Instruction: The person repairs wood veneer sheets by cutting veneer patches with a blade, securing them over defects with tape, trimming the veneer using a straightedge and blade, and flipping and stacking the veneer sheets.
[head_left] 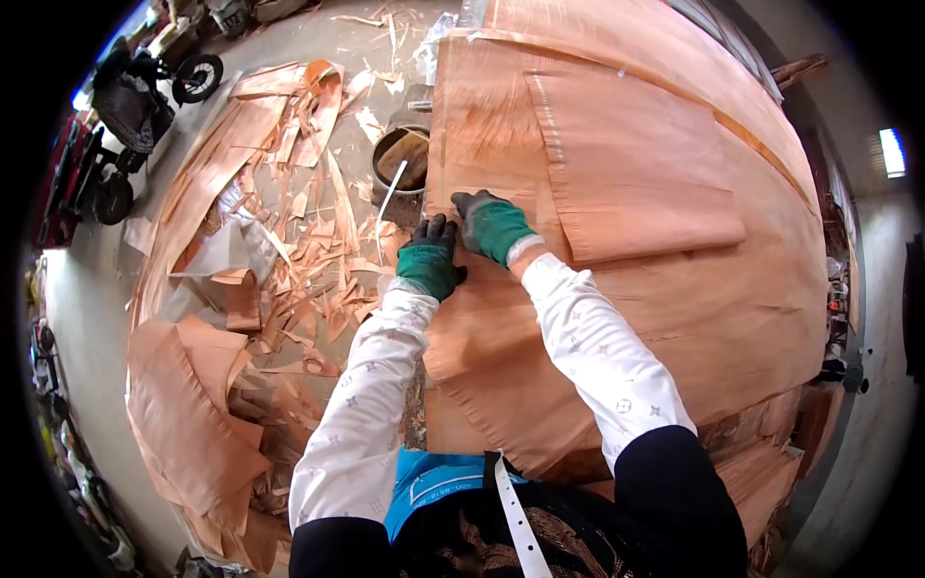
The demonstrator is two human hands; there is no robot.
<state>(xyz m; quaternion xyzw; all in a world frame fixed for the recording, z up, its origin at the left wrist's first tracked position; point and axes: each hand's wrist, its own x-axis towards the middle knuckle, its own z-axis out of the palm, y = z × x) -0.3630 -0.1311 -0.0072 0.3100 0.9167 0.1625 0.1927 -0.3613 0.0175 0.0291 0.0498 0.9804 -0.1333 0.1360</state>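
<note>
Both hands wear green work gloves with dark fingers. My left hand [430,258] rests at the left edge of a stack of thin reddish wood veneer sheets [617,318], its fingers forward and the thumb apart. Just to its right, my right hand [495,225] lies on the top sheet near the same edge, with its fingers curled in. Whatever may be under those fingers is hidden. A smaller veneer piece [636,164] lies on the stack to the right of my right hand. Beyond my left hand, a round pot [380,160] holds brownish stuff, with a pale strip [390,200] leaning on it.
Torn veneer scraps [313,231] litter the floor on the left, with clear plastic [226,252] among them. Larger bent veneer pieces [188,414] are heaped at lower left. Parked motorbikes [125,125] stand at upper left, and a wall [882,260] runs along the right.
</note>
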